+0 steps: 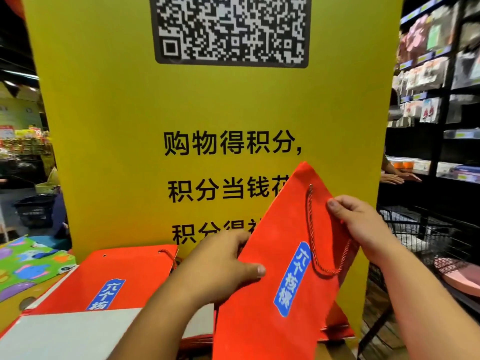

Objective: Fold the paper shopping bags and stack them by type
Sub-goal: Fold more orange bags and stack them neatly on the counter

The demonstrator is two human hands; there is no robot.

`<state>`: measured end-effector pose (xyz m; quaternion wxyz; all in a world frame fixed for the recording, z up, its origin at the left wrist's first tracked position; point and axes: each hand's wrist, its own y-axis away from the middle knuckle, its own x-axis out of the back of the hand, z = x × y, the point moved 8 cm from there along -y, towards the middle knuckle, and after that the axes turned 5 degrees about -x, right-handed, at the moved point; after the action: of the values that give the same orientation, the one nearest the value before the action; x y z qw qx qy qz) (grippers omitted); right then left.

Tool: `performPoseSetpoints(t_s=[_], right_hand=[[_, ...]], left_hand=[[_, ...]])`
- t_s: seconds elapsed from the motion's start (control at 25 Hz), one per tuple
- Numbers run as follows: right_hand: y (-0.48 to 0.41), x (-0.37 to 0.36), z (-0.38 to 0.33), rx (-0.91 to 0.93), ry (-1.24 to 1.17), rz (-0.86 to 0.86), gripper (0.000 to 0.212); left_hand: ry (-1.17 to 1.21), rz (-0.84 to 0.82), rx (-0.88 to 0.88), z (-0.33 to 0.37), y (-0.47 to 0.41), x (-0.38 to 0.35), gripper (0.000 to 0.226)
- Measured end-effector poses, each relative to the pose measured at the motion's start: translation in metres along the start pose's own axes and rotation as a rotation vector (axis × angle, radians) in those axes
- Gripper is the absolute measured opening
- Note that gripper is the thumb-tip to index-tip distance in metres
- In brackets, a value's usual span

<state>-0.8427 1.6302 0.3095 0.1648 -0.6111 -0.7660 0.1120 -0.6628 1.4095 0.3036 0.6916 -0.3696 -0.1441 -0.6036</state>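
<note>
Yellow sign fills the back. At 5 o'clock the held red bag tilts up, looks flattened but isn't stacked yet; a folded red bag lies flat at 7 o'clock. Left hand pinches the held one's side, right hand grips its top.

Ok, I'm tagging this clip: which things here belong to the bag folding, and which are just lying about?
Job: red bag gripped by left hand and right hand; flat red bags beside it.
Lying about: yellow QR sign, wire basket, shelves, green patterned paper (perhaps another bag).
</note>
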Motion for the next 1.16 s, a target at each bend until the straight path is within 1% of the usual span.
performPoseSetpoints(t_s=[0.04,0.08,0.16,0.2,0.28,0.32,0.36,0.4,0.44,0.48,0.52,0.56,0.6,0.64,0.68,0.76,0.8,0.84,0.92,1.0,1.08,1.12,1.16], right_hand=[[0.000,0.003,0.000,-0.001,-0.036,0.022,0.019],[0.001,0.004,0.003,0.004,-0.053,0.040,0.020],[0.002,0.005,0.003,0.045,-0.097,0.104,0.021],[0.004,0.007,0.002,0.067,-0.128,0.139,0.022],[0.007,0.009,-0.001,0.103,-0.227,0.178,0.021],[0.009,0.009,-0.004,0.111,-0.270,0.186,0.019],[0.009,0.009,-0.005,0.108,-0.284,0.177,0.017],[0.009,0.008,-0.004,0.091,-0.259,0.155,0.016],[0.007,0.005,0.002,0.046,-0.226,0.125,0.016],[0.006,0.005,0.012,-0.027,-0.187,0.100,0.018],[0.003,0.005,0.032,-0.133,-0.194,0.066,0.020],[0.005,0.006,0.053,-0.253,-0.241,0.023,0.022],[0.010,0.005,0.075,-0.371,-0.319,-0.030,0.027],[0.017,0.005,0.096,-0.473,-0.375,-0.089,0.035],[0.024,0.007,0.115,-0.543,-0.376,-0.140,0.046],[0.038,0.004,0.139,-0.607,-0.226,-0.290,0.074],[0.044,-0.001,0.145,-0.599,-0.109,-0.368,0.080],[0.048,-0.006,0.146,-0.574,0.030,-0.423,0.081],[0.052,-0.017,0.145,-0.503,0.340,-0.510,0.079],[0.055,-0.034,0.134,-0.379,0.681,-0.597,0.078],[0.060,-0.059,0.129,-0.228,1.040,-0.666,0.082],[0.065,-0.075,0.128,-0.163,1.132,-0.696,0.083],[0.072,-0.093,0.127,-0.090,1.166,-0.727,0.085]], left_hand=[[-0.028,-0.061,-0.009,0.007,0.006,0.004,0.037],[-0.101,-0.098,-0.024,0.012,0.012,0.010,0.044],[-0.336,-0.079,-0.046,0.022,0.023,0.030,0.069],[-0.346,-0.031,-0.044,0.028,0.028,0.042,0.073],[-0.172,0.096,-0.063,0.035,0.030,0.062,0.076],[-0.212,0.157,-0.086,0.036,0.030,0.067,0.081],[-0.331,0.225,-0.102,0.037,0.029,0.071,0.083],[-0.498,0.284,-0.115,0.038,0.028,0.073,0.079],[-0.676,0.352,-0.136,0.041,0.026,0.072,0.071],[-0.803,0.403,-0.147,0.040,0.023,0.069,0.063],[-0.877,0.407,-0.156,0.033,0.017,0.060,0.058],[-0.913,0.352,-0.141,0.016,0.008,0.048,0.054],[-0.898,0.272,-0.106,-0.007,-0.002,0.036,0.053],[-0.865,0.168,-0.062,-0.029,-0.009,0.022,0.053],[-0.845,0.058,-0.029,-0.052,-0.014,0.007,0.054],[-0.870,-0.142,0.014,-0.087,-0.013,-0.022,0.055],[-0.900,-0.217,0.031,-0.100,-0.011,-0.033,0.055],[-0.896,-0.279,0.055,-0.110,-0.007,-0.043,0.056],[-0.809,-0.367,0.142,-0.128,0.003,-0.058,0.062],[-0.712,-0.373,0.232,-0.141,0.011,-0.066,0.065],[-0.696,-0.323,0.291,-0.148,0.019,-0.067,0.067],[-0.732,-0.298,0.318,-0.152,0.024,-0.066,0.070],[-0.760,-0.258,0.350,-0.157,0.030,-0.066,0.075]])
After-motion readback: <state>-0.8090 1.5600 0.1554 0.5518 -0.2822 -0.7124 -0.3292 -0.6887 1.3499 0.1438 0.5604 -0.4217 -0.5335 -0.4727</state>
